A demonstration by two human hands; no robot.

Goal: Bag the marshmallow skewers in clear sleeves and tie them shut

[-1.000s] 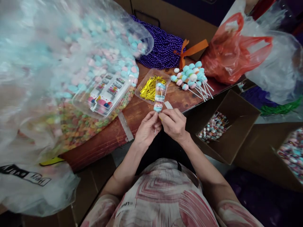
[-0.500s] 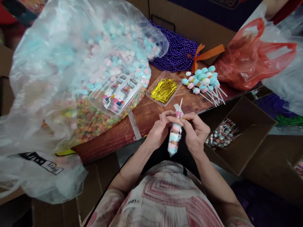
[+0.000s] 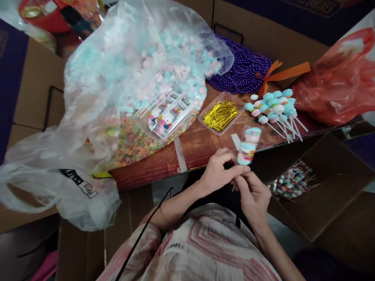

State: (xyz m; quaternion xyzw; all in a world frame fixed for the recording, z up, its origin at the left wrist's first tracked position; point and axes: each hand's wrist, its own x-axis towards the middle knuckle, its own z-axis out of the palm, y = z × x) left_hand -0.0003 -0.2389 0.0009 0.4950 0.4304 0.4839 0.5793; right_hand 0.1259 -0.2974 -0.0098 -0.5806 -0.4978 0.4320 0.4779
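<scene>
A lollipop of stacked pastel candies in a clear wrapper stands tilted, candy end up, just past the table's front edge. My left hand is closed round its lower end, thumb laid across the wrapper's neck. Against that neck, the fingers of my right hand are pinched together. The gold twist tie at these fingers is hidden now. A bit of the white stick pokes out below the hands. A clear tray of gold twist ties lies beyond them, left of a pile of bare candy lollipops.
A big clear bag of pastel candies covers the table's left, with a plastic box of labels on it. Purple bead strings and a red plastic bag lie behind. Below right, a cardboard box holds wrapped lollipops.
The wrapped lollipop has been turned over, from candy end down to candy end up. Both hands have closed in at its neck. The view has swung left.
</scene>
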